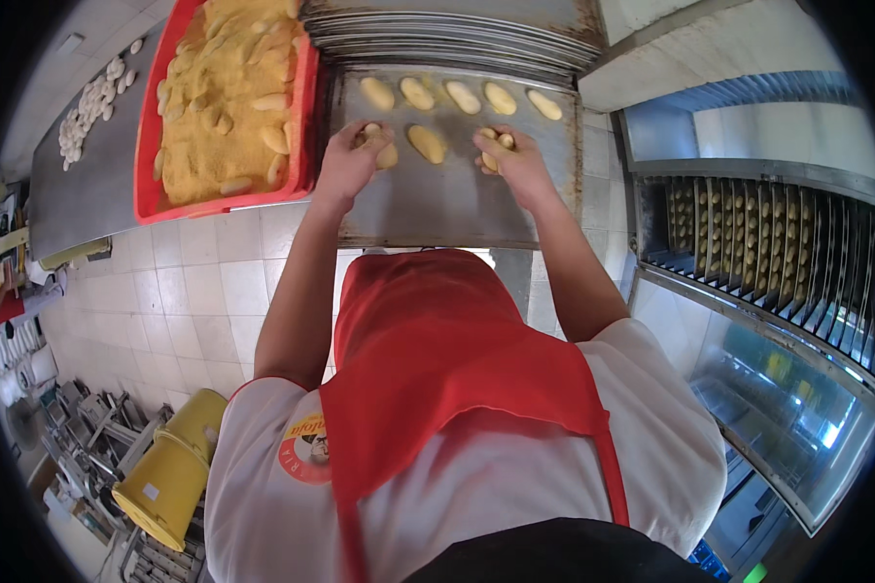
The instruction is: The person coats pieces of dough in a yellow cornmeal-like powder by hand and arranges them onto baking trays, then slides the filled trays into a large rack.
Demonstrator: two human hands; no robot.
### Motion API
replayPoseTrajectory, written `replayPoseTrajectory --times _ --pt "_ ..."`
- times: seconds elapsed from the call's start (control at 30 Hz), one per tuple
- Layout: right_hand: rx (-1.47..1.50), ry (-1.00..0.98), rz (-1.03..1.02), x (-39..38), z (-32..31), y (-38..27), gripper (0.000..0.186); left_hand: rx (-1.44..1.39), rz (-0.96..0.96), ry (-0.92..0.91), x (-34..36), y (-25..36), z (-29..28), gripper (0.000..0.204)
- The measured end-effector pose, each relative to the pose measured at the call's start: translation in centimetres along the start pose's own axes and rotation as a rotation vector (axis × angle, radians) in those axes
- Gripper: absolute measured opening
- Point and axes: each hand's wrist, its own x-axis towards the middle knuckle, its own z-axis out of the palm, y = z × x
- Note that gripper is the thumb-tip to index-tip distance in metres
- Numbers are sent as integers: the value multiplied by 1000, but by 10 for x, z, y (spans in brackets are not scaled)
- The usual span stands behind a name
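My left hand [346,165] is closed around small dough pieces [371,130] above the left side of a metal baking tray [437,216]. An oval dough piece [387,156] shows just under its fingers; whether it rests on the tray I cannot tell. Over the tray's right side, my right hand [523,165] grips several dough pieces [505,142]. Between the hands lies one crumb-dusted oval dough piece [426,144]. Behind it, a row of similar dough pieces [462,96] runs along the tray's far edge. Fingers partly cover what each hand holds.
Left of the tray stands a red tub [148,160] of yellow crumbs [190,167] and dough pieces. White dough lumps [95,109] lie on a dark table [73,209]. Stacked trays [447,44] sit behind. An open rack cabinet [749,233] with filled trays is right; yellow buckets [160,486] stand lower left.
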Motion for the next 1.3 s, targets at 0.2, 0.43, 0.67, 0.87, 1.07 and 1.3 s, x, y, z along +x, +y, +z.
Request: replayPoseTrajectory --times 0.2,0.43,0.67,0.87,1.07,1.3 --pt "-605 96 -387 0 -60 -2 46 -127 64 -445 14 53 91 43" --pt "-565 112 -337 4 -89 8 43 487 435 -106 7 58 125 34" --pt "-772 382 -668 -10 -121 15 31 766 289 -261 7 69 135 33" --pt "-701 419 -755 -7 -121 33 26 698 577 -338 12 86 177 30" --pt "-759 328 -612 12 -112 43 29 456 675 -210 27 59 143 28" --pt "-739 377 -689 -13 19 -26 36 123 761 213 14 43 -122 17"
